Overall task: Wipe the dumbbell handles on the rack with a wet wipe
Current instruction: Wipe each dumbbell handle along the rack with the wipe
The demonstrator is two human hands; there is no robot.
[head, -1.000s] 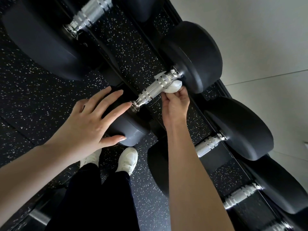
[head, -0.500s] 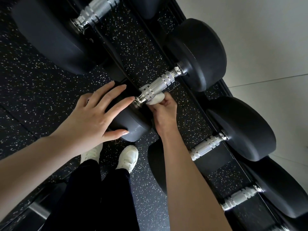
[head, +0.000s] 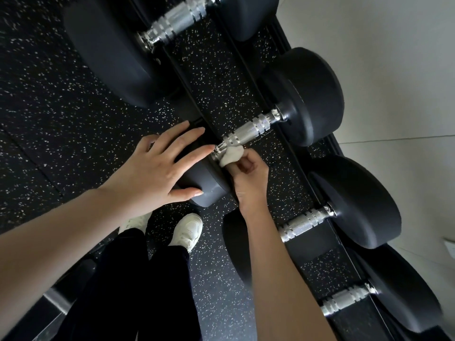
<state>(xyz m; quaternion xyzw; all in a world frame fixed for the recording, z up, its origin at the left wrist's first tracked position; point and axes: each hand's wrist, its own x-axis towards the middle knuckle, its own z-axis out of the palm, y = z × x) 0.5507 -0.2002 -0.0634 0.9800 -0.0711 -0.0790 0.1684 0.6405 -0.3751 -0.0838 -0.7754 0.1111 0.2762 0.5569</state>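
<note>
A black dumbbell lies across the rack with a knurled chrome handle running from lower left to upper right. My right hand is shut on a bunched white wet wipe, pressed against the near end of that handle. My left hand lies flat, fingers spread, on the dumbbell's near black head. The far head is at the right.
More dumbbells sit on the black rack: one with a chrome handle at the top, two handles at lower right. The floor is speckled black rubber. White shoes stand below. A pale wall rises behind.
My right hand has slid the wipe down the handle from the far head's end to the near end. The left hand has stayed on the near head.
</note>
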